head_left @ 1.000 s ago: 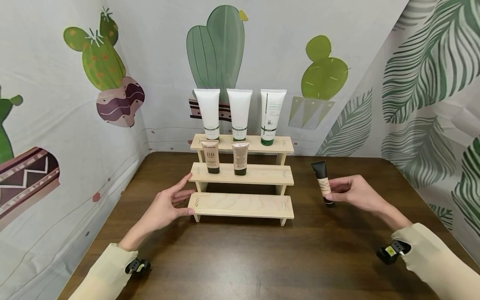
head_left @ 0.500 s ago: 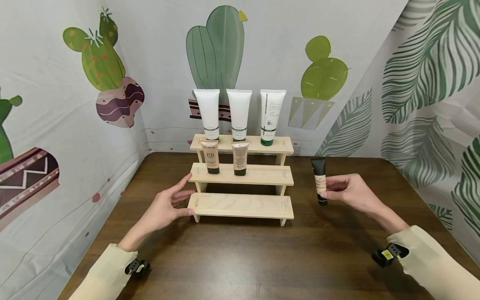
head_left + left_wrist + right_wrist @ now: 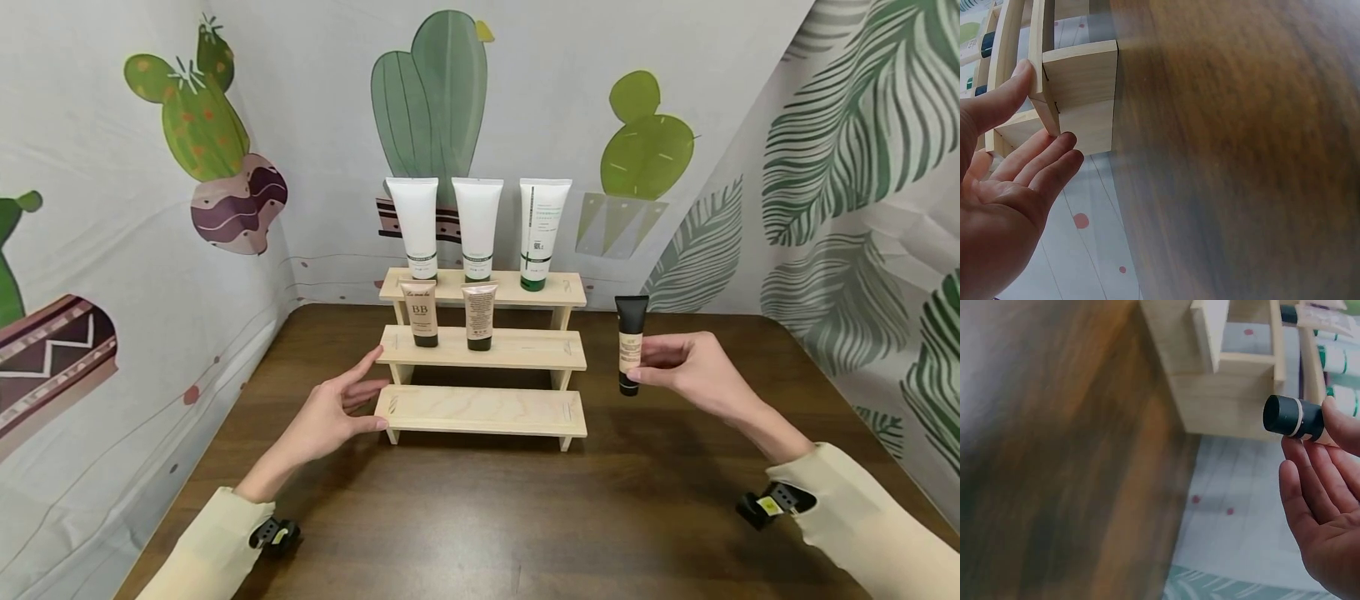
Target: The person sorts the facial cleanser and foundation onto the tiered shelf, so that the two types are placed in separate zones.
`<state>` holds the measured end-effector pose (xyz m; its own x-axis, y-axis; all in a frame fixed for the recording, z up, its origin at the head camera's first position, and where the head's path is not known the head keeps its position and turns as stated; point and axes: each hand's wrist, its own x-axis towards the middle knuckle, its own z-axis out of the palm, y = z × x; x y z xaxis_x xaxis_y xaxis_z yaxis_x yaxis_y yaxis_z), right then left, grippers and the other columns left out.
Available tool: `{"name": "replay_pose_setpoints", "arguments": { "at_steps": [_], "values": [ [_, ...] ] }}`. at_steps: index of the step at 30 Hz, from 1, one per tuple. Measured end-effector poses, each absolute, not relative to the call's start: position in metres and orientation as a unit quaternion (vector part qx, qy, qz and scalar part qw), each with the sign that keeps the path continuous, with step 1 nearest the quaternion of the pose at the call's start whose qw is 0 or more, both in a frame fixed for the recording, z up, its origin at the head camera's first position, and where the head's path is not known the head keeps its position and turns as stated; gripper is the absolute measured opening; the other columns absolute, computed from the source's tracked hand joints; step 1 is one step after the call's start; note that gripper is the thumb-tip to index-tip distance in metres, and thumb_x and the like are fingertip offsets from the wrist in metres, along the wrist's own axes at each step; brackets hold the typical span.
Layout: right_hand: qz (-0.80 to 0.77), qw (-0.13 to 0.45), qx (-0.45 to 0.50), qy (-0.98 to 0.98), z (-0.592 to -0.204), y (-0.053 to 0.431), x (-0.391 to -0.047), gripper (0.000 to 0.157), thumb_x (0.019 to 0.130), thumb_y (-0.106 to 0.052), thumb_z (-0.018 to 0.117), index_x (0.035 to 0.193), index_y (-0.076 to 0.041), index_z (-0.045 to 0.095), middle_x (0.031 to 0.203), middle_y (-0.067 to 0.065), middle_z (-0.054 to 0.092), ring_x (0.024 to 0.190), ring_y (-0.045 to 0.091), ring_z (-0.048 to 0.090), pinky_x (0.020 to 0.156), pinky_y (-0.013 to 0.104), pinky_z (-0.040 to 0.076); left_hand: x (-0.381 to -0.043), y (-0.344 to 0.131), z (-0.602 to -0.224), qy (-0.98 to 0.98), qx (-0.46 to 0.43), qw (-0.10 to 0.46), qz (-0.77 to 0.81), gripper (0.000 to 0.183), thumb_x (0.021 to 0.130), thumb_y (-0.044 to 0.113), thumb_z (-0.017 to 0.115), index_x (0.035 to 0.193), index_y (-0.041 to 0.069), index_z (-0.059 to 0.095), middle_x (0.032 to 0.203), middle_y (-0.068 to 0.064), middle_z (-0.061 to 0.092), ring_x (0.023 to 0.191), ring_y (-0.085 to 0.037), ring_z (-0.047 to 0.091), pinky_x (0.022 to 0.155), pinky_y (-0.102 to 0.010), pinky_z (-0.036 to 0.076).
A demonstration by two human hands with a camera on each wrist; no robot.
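My right hand pinches a slim black-and-beige cosmetic tube between thumb and fingers, right of the wooden stand. The tube is upright, cap down, and raised off the table; its black cap shows in the right wrist view. At the stand's left end, my left hand has its fingers extended, with the thumb at the corner of the lowest step and the index fingertip by the middle step. Two beige BB cream tubes stand on the left and centre of that middle step.
Three white-and-green tubes stand in a row on the top step. The stand rests on a dark brown wooden table. Behind and beside it hangs a light cloth printed with cacti and leaves.
My right hand has lifted the black-and-beige tube and brought it left, towards the stand; the tube has gone from tilted to upright. My left hand has stayed where it was.
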<state>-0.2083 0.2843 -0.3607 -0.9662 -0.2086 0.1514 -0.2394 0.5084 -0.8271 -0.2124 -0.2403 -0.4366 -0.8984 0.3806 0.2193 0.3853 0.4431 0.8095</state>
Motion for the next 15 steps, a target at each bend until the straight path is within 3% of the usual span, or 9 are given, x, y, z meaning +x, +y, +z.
{"name": "replay_pose_setpoints", "arguments": {
  "at_steps": [8,15],
  "values": [
    [0.476,0.053,0.162,-0.863,-0.342,0.259,-0.214,0.034,0.088,-0.012,0.088,0.118,0.001,0.078,0.099,0.013,0.079,0.089,0.011,0.076,0.074,0.019,0.060,-0.213,-0.240,-0.436,-0.849,-0.223,0.001,-0.479,0.110,0.079,-0.002,0.091,0.168,0.024,0.032,0.134,-0.021,0.068,0.122,-0.036,0.067,0.103,-0.052,0.054],
    [0.501,0.052,0.167,-0.848,-0.340,0.236,-0.225,0.036,0.087,-0.011,0.088,0.120,0.001,0.078,0.102,0.013,0.079,0.093,0.013,0.077,0.078,0.021,0.062,-0.213,-0.240,-0.437,-0.848,-0.223,-0.001,-0.481,0.109,0.079,-0.002,0.091,0.168,0.024,0.032,0.135,-0.022,0.067,0.123,-0.035,0.067,0.104,-0.053,0.053]
  ]
}}
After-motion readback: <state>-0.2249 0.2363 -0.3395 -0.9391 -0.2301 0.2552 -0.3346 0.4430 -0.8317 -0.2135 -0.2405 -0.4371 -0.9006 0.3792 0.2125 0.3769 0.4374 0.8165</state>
